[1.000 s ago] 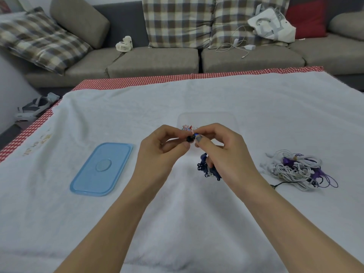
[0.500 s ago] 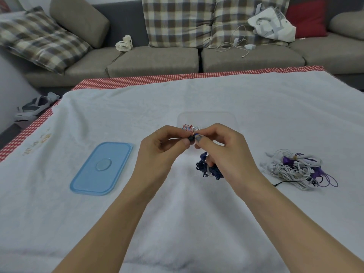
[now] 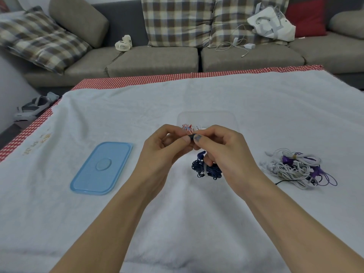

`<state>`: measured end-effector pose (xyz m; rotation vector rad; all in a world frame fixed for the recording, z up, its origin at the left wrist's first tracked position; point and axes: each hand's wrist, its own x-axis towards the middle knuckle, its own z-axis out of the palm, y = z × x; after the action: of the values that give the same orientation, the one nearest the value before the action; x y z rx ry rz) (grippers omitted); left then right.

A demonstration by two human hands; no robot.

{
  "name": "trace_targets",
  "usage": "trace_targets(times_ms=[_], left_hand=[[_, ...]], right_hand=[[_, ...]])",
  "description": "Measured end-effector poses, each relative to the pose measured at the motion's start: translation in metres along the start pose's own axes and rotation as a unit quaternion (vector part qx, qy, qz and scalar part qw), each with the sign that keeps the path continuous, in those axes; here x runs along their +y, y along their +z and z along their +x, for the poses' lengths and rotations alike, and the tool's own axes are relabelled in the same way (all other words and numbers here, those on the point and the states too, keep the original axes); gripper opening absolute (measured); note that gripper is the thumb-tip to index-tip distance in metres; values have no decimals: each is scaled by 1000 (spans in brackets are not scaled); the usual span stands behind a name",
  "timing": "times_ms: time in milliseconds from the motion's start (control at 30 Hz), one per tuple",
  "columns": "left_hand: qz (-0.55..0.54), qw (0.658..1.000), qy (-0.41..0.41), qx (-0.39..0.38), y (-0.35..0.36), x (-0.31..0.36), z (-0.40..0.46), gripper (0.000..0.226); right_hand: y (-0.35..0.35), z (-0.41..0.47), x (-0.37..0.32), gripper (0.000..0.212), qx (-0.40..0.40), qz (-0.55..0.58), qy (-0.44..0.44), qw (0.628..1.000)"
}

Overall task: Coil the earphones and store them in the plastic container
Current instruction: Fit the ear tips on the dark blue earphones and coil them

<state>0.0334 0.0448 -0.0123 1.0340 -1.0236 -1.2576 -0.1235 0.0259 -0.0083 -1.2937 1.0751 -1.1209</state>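
Note:
My left hand [image 3: 163,150] and my right hand [image 3: 222,150] meet above the middle of the table, fingertips pinching a small dark end piece of the dark blue earphones [image 3: 206,169]. The bundled blue cord hangs below my right hand, whose lower fingers curl on it. Just behind my hands sits the clear plastic container [image 3: 226,117], with a red and white coiled earphone [image 3: 189,128] inside, partly hidden by my fingers. The blue lid [image 3: 101,168] lies flat to the left.
A tangled pile of white and purple earphones [image 3: 297,170] lies on the white cloth [image 3: 137,107] to the right. Beyond the table's red checked edge is a grey sofa [image 3: 153,60] with plaid cushions, a small fan, a charger cable and a white bag.
The hands stay nearly in place; the fingertips have shifted slightly on the end piece and the blue bundle hangs a little lower.

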Motion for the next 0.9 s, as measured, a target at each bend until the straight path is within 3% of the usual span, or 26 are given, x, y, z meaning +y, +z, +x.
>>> trace_targets(times_ms=[267, 433, 733, 900], left_hand=[[-33, 990, -137, -7, 0, 10, 2, 19], [-30, 987, -156, 4, 2, 11, 2, 38], [-6, 999, -39, 18, 4, 0, 0, 13], [104, 992, 27, 61, 10, -1, -2, 9]], right_hand=[[-1, 0, 5, 13, -28, -18, 4, 999], [1, -1, 7, 12, -47, -15, 12, 999], [4, 4, 5, 15, -8, 82, 82, 993], [5, 5, 2, 14, -1, 111, 90, 990]])
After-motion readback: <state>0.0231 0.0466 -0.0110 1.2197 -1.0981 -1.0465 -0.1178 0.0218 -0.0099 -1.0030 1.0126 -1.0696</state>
